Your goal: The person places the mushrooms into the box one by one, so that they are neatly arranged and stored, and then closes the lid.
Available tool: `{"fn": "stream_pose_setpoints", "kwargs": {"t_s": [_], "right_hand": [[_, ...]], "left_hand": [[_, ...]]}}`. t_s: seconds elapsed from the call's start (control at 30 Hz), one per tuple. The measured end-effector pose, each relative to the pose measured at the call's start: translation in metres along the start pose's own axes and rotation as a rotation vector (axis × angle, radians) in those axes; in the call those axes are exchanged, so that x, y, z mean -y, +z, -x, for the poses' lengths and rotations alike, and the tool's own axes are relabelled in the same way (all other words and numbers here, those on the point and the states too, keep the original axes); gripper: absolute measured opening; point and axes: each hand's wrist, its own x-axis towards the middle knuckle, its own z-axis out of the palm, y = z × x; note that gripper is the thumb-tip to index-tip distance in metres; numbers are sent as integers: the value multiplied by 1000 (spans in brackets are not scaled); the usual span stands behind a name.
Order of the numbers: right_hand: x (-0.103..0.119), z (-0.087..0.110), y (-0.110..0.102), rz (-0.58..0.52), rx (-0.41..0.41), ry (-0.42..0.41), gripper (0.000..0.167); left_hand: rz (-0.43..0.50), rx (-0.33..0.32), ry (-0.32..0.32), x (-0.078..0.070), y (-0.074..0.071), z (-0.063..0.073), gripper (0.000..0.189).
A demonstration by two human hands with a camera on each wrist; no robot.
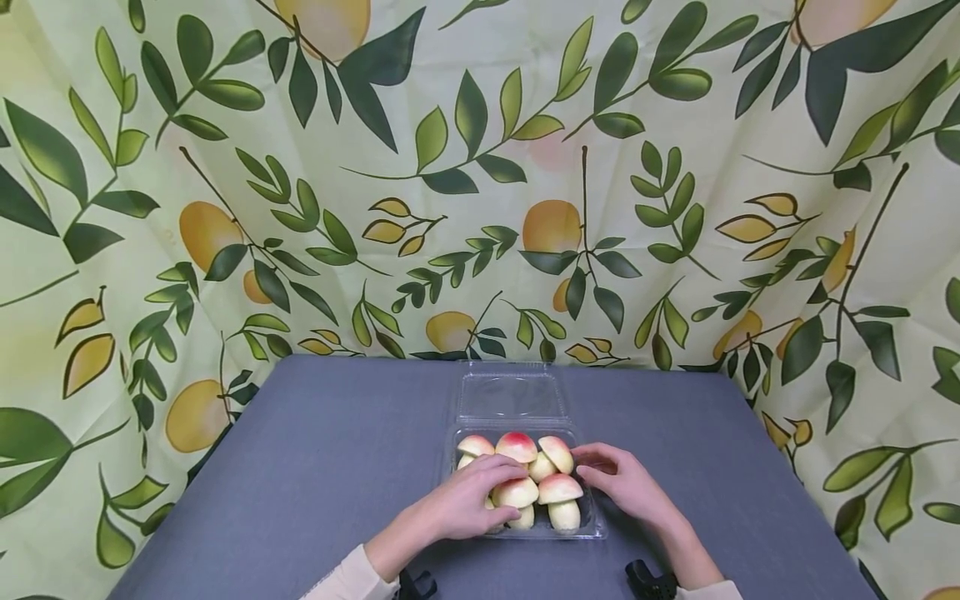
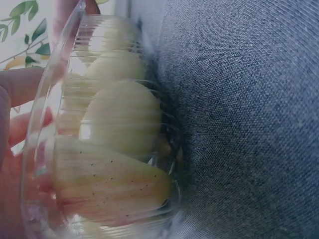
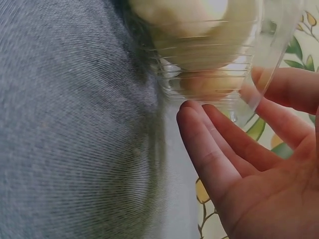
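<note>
A clear plastic clamshell box (image 1: 592, 518) holds several mushroom-shaped pieces with red-tinged caps and pale stems, such as the front right one (image 1: 560, 492). My left hand (image 1: 468, 497) reaches over the box's left side, its fingers and thumb around a front mushroom-shaped piece (image 1: 516, 493) and hiding the pieces beneath. At the right wall, my right hand (image 1: 618, 479) has its fingers lightly bent, fingertips beside the rim and the right-hand pieces. Through the ribbed wall in the left wrist view, pale rounded pieces (image 2: 122, 117) show. In the right wrist view, fingers (image 3: 207, 154) extend toward the wall.
The box's transparent lid (image 1: 512, 394) lies folded back behind it. A grey-blue cloth (image 1: 360, 450) covers the table. Behind and at both sides hangs a fruit-and-leaf patterned curtain (image 1: 495, 233). Black wrist straps (image 1: 651, 579) show at the near edge.
</note>
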Motion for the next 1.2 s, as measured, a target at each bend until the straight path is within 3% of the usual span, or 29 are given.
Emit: {"fn": "stream_pose_setpoints", "kwargs": {"t_s": [0.17,0.37,0.7,0.97,1.2], "right_hand": [[7,0,0,52,-35,37,37],[19,-4,-8,171,-92,94,35],[34,-17,-21,370,-165,107,35],[39,-38,-27,339,-227,97,32],[32,-57,-26,401,-307,67,31]], "left_hand": [[61,-51,-27,1,-8,4,37],[99,-160,-50,9,-22,5,28],[119,-358,-193,32,-36,5,17],[125,-430,-328,54,-47,-4,19],[92,-420,-403,75,-47,-12,23]]}}
